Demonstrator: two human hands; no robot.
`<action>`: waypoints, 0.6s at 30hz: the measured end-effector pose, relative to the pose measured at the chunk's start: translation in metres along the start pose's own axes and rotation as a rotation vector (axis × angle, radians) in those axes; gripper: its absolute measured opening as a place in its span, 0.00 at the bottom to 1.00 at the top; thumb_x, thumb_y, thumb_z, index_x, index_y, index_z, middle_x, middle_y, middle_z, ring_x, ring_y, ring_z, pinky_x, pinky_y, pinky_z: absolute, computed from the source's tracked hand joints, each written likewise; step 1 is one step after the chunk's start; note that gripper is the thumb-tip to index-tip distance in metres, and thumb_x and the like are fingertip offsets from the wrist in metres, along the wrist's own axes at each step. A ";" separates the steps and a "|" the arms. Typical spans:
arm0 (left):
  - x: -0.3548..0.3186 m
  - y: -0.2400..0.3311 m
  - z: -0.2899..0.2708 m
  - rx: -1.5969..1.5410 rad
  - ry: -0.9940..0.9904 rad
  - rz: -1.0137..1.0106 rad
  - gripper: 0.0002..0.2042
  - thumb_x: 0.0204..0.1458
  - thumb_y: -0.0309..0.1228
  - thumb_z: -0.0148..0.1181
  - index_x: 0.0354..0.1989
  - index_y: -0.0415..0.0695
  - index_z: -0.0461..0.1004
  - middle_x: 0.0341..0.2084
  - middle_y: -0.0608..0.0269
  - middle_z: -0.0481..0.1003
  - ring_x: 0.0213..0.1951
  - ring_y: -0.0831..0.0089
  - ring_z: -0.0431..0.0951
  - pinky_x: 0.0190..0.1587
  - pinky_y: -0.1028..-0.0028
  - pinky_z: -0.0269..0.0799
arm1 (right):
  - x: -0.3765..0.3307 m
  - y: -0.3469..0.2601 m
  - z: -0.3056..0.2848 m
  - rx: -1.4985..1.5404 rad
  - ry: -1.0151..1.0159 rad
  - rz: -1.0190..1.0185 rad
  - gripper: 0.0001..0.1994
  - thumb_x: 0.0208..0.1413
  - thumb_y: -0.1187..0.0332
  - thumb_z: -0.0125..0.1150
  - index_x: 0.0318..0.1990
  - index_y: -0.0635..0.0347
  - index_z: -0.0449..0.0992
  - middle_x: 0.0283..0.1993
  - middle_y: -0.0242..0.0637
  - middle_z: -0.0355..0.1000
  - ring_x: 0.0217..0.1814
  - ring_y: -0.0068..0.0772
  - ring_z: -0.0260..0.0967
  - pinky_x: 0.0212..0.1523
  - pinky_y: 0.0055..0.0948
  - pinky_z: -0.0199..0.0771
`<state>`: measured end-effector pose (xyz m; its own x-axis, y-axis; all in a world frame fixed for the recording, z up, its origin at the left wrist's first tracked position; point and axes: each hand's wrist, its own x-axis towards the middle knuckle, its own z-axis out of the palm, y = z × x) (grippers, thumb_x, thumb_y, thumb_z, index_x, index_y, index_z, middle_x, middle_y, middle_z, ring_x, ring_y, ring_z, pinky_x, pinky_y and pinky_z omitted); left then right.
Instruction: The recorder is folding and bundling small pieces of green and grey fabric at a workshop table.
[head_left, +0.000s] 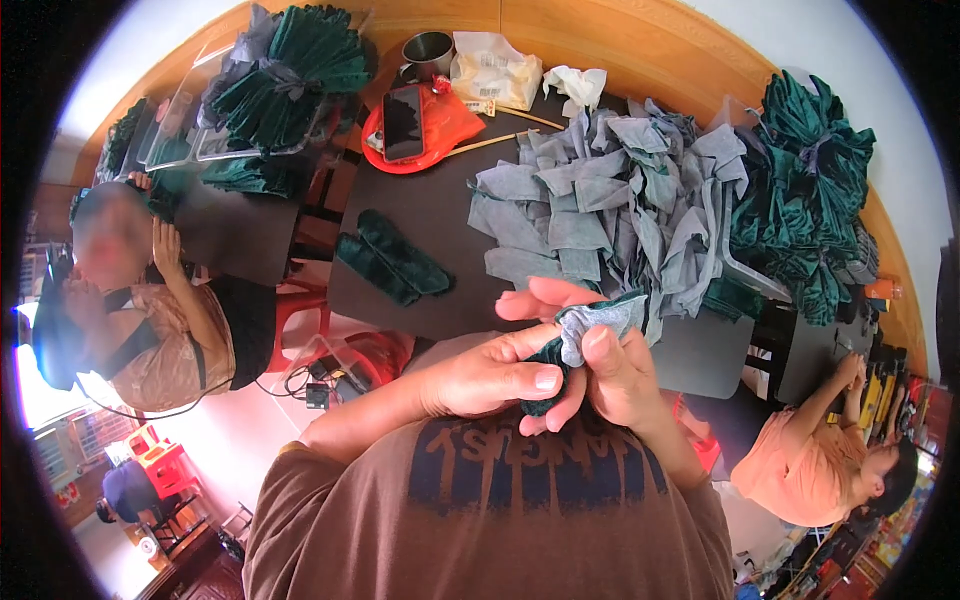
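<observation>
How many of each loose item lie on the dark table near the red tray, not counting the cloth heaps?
Metal cup: 1
Black phone on the red tray: 1
Dark green finished pieces lying side by side: 2
Thin wooden sticks: 2
Total: 6

matt grey cloth pieces (pixel 610 200), shiny metal cup (pixel 428 50)

Dark table (pixel 440 215), big heap of grey fabric pieces (pixel 610 215), two finished green pieces (pixel 392 257) lying together, red tray (pixel 450 125) holding a phone (pixel 403 122), metal cup (pixel 428 52), green fabric bundles (pixel 295 75) in clear bins
</observation>
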<state>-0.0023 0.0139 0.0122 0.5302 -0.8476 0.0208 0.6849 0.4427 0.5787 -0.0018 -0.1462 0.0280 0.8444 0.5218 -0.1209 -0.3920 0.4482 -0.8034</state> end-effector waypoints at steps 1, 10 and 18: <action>0.000 0.000 0.000 -0.001 0.001 0.000 0.22 0.58 0.41 0.46 0.56 0.41 0.55 0.25 0.62 0.69 0.21 0.79 0.65 0.26 0.81 0.62 | 0.001 0.000 0.001 0.022 -0.026 -0.001 0.33 0.57 0.47 0.47 0.58 0.68 0.58 0.54 0.57 0.62 0.55 0.45 0.63 0.54 0.40 0.65; 0.000 -0.003 -0.009 -0.223 0.136 0.055 0.14 0.53 0.36 0.55 0.43 0.41 0.69 0.25 0.65 0.70 0.27 0.77 0.70 0.31 0.79 0.66 | 0.000 -0.002 0.002 -0.189 0.005 -0.022 0.26 0.55 0.61 0.52 0.58 0.68 0.59 0.55 0.52 0.63 0.58 0.40 0.60 0.56 0.37 0.61; -0.006 0.006 0.005 0.069 0.404 -0.095 0.10 0.46 0.28 0.61 0.37 0.41 0.74 0.32 0.69 0.73 0.38 0.80 0.71 0.46 0.76 0.64 | -0.004 -0.012 -0.027 -0.317 -0.183 -0.101 0.23 0.44 0.80 0.50 0.52 0.64 0.66 0.54 0.41 0.64 0.64 0.38 0.52 0.63 0.34 0.48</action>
<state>-0.0037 0.0198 0.0202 0.6288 -0.6949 -0.3489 0.7127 0.3357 0.6159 0.0091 -0.1736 0.0224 0.7827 0.6203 0.0514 -0.1534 0.2723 -0.9499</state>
